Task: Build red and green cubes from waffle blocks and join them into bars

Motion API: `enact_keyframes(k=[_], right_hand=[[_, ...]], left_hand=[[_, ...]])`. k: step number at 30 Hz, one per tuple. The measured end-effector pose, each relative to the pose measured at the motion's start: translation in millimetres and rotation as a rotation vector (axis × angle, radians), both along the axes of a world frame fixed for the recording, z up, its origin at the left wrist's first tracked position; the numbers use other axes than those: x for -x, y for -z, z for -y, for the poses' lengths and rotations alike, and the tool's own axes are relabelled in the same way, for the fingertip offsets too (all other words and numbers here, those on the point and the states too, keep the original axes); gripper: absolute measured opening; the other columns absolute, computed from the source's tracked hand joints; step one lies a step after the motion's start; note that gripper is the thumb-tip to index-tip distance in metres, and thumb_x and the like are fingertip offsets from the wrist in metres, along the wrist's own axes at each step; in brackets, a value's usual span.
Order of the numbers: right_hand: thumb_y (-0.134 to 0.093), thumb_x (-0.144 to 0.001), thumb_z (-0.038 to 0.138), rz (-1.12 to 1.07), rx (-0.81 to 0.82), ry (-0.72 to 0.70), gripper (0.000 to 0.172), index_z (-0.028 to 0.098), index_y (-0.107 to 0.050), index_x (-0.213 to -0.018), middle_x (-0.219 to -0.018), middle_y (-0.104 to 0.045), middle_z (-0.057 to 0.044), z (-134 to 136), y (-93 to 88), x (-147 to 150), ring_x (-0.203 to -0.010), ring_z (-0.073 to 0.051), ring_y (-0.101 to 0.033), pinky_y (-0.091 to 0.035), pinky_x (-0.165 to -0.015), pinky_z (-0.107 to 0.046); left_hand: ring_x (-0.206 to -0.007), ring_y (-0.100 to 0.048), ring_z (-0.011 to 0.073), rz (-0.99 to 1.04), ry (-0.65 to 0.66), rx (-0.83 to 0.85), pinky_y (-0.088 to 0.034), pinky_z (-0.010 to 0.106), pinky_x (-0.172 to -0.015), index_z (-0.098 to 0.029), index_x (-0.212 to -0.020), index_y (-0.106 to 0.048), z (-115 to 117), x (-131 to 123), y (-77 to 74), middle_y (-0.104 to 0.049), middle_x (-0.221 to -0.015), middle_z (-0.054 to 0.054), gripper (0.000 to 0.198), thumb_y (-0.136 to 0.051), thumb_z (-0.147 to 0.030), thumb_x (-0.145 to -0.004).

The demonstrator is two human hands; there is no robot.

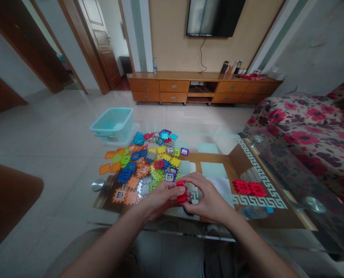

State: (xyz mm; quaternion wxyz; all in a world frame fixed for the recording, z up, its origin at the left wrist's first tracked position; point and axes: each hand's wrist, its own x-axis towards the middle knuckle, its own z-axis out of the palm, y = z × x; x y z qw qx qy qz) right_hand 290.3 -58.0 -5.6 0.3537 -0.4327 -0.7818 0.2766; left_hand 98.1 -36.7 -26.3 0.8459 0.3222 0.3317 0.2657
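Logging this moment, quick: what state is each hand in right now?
Left hand: closed, holding red plastic.
Right hand: open, fingers curved around it; contact can't be told.

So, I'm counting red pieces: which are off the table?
The red block pinched in the left hand; other red pieces lie on the table, in the mixed pile or farther right.

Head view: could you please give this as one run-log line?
left hand: holding red piece | right hand: beside it, contact unclear | other red pieces: at right | multicoloured pieces: at left
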Motion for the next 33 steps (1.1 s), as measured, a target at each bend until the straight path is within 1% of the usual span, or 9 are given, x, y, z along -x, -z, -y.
enact_keyframes(k=[6, 11, 15, 18, 21, 24, 27, 30, 33], right_hand=[[-0.071, -0.063, 0.011, 0.007, 0.006, 0.01, 0.052, 0.026, -0.065, -0.113, -0.105, -0.068, -0.004, 1, -4.1, 1, -0.099, -0.024, -0.061, -0.052, -0.086, -0.039], [-0.072, -0.062, 0.011, 0.041, 0.002, 0.018, 0.051, 0.025, -0.065, -0.11, -0.105, -0.068, -0.004, 1, -5.4, 0, -0.099, -0.023, -0.06, -0.052, -0.087, -0.038], [-0.073, -0.066, 0.015, 0.103, -0.023, 0.027, 0.046, 0.024, -0.065, -0.11, -0.104, -0.068, -0.004, -4, -3.0, -11, -0.099, -0.023, -0.06, -0.051, -0.086, -0.038], [-0.074, -0.066, 0.018, 0.221, -0.07, 0.066, 0.043, 0.021, -0.065, -0.109, -0.103, -0.068, -0.006, -14, 5.1, -34, -0.099, -0.025, -0.06, -0.05, -0.088, -0.04], [-0.075, -0.067, 0.023, 0.374, -0.076, 0.124, 0.043, 0.019, -0.067, -0.108, -0.104, -0.069, -0.009, -25, 18.1, -68, -0.1, -0.028, -0.06, -0.049, -0.09, -0.044], [-0.076, -0.068, 0.029, 0.554, -0.015, 0.163, 0.042, 0.018, -0.069, -0.108, -0.105, -0.07, -0.012, -33, 31.1, -101, -0.102, -0.031, -0.061, -0.049, -0.091, -0.046], [-0.076, -0.067, 0.028, 0.728, 0.042, 0.2, 0.042, 0.016, -0.071, -0.106, -0.106, -0.071, -0.015, -36, 41.1, -126, -0.103, -0.034, -0.061, -0.048, -0.092, -0.045], [-0.077, -0.066, 0.031, 0.828, 0.086, 0.233, 0.046, 0.018, -0.071, -0.111, -0.113, -0.07, -0.015, -35, 48.9, -142, -0.109, -0.035, -0.059, -0.046, -0.093, -0.045], [-0.077, -0.065, 0.03, 0.879, 0.118, 0.258, 0.048, 0.02, -0.07, -0.112, -0.118, -0.067, -0.015, -34, 55.5, -153, -0.11, -0.035, -0.058, -0.046, -0.092, -0.044]], left_hand=[[-0.083, -0.068, 0.019, 0.02, 0.02, 0.004, -0.05, 0.033, -0.085, -0.01, -0.096, -0.075, 2, -2, -2.3, -0.075, -0.091, 0.014, 0.039, -0.083, -0.04, -0.073], [-0.085, -0.068, 0.0183, 0.022, 0.022, 0.008, -0.05, 0.032, -0.085, -0.011, -0.096, -0.072, 2, -3, 2.0, -0.074, -0.093, 0.013, 0.034, -0.08, -0.039, -0.078], [-0.087, -0.07, 0.0185, 0.013, -0.008, 0.034, -0.05, 0.035, -0.089, -0.015, -0.107, -0.067, 2, -5, 3.5, -0.073, -0.105, 0.012, 0.042, -0.081, -0.04, -0.077], [-0.089, -0.071, 0.0201, -0.114, -0.064, 0.011, -0.049, 0.037, -0.092, -0.017, -0.111, -0.062, 2, -6, 3.4, -0.07, -0.113, 0.013, 0.047, -0.082, -0.041, -0.076], [-0.09, -0.071, 0.0217, -0.199, -0.108, -0.026, -0.05, 0.037, -0.09, -0.017, -0.106, -0.061, 1, -4, 3.6, -0.069, -0.113, 0.012, 0.041, -0.078, -0.042, -0.079], [-0.089, -0.072, 0.022, -0.199, -0.124, -0.016, -0.051, 0.037, -0.088, -0.017, -0.104, -0.06, -1, -1, 4.4, -0.069, -0.111, 0.012, 0.036, -0.072, -0.044, -0.084], [-0.088, -0.072, 0.0221, -0.189, -0.139, 0.012, -0.052, 0.036, -0.085, -0.018, -0.107, -0.059, -2, 2, 5.5, -0.07, -0.109, 0.012, 0.034, -0.067, -0.044, -0.087], [-0.086, -0.072, 0.0221, -0.186, -0.146, 0.039, -0.052, 0.036, -0.082, -0.018, -0.108, -0.059, -3, 3, 5.6, -0.071, -0.104, 0.011, 0.032, -0.062, -0.043, -0.089], [-0.083, -0.072, 0.0219, -0.184, -0.152, 0.043, -0.052, 0.035, -0.08, -0.018, -0.108, -0.059, -4, 3, 4.5, -0.071, -0.1, 0.01, 0.031, -0.059, -0.042, -0.088]])
